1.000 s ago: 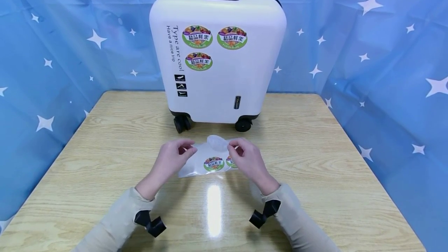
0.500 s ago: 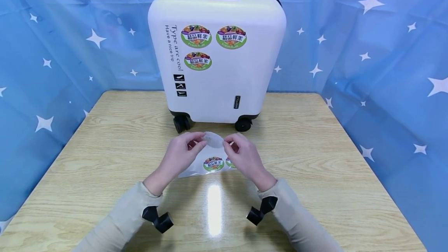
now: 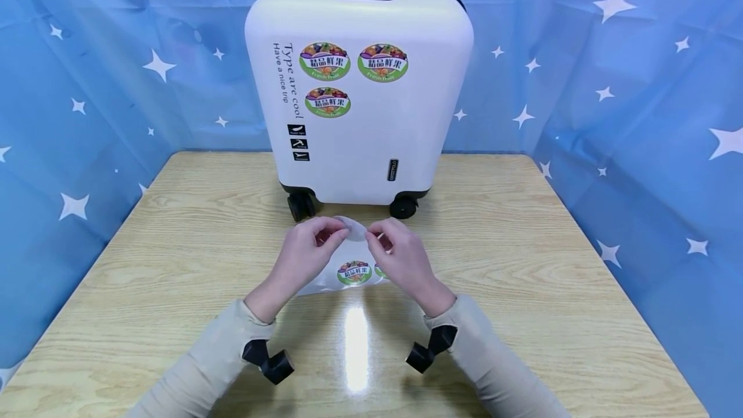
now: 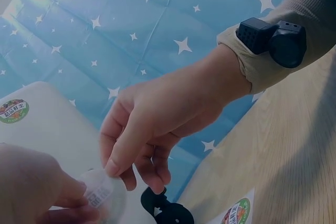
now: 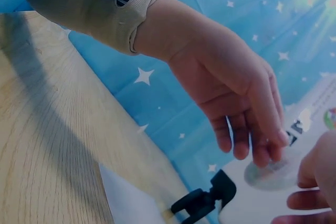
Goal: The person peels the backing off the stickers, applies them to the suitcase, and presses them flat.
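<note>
In the head view a round sticker (image 3: pixel 356 231), its pale back facing me, is stretched between both hands above the table. My left hand (image 3: pixel 307 253) pinches its left edge with thumb and finger; my right hand (image 3: pixel 403 260) pinches the right edge. Beneath them lies a glossy sticker sheet (image 3: pixel 325 279) bearing a fruit sticker (image 3: pixel 355 272), with another partly covered by the right hand. The left wrist view shows the translucent sticker (image 4: pixel 100 192) between the fingertips, its print faintly showing through. In the right wrist view the sticker (image 5: pixel 270 174) hangs under the left fingertips.
A white suitcase (image 3: pixel 360 140) stands upright behind the hands, with three fruit stickers on its upper front. Its black wheels (image 3: pixel 403 206) sit just beyond the sheet. A blue star-patterned curtain (image 3: pixel 609 69) surrounds the wooden table (image 3: pixel 522 263).
My left hand has moved right and slightly away from me, from beside the sheet onto the sticker's left edge. My right hand has shifted slightly left, holding the sticker throughout.
</note>
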Available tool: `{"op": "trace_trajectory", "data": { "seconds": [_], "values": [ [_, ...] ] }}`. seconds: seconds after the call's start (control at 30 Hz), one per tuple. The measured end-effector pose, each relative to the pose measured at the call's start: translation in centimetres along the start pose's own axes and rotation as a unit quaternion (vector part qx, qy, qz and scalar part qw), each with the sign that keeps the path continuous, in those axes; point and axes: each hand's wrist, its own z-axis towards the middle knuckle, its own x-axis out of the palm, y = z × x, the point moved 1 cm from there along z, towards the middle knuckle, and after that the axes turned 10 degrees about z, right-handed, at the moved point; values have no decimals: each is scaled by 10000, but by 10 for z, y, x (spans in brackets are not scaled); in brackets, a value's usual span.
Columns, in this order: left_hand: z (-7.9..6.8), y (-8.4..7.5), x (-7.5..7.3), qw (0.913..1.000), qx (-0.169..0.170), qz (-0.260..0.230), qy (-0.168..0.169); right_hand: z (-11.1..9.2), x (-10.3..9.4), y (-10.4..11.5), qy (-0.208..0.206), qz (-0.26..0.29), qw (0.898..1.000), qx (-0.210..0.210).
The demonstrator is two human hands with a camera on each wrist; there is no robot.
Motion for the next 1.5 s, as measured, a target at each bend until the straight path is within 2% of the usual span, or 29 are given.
{"op": "trace_trajectory", "data": {
  "seconds": [0.33,0.7,0.87,1.2,1.5],
  "values": [
    [1,-3,4,9996,21,-285,-82,0,5,4,195,-43,9984,-520],
    [2,-5,7,9985,-227,-499,-71,-1,10,4,326,-442,9958,-730],
    [1,-4,9,9982,-254,-545,-24,-1,11,5,342,-445,9960,-697],
    [2,-3,11,9974,-243,-647,-189,-1,11,6,320,-547,9957,-678],
    [1,3,9,9973,-432,-585,-63,-3,3,3,356,-276,9988,-172]
  ]
}}
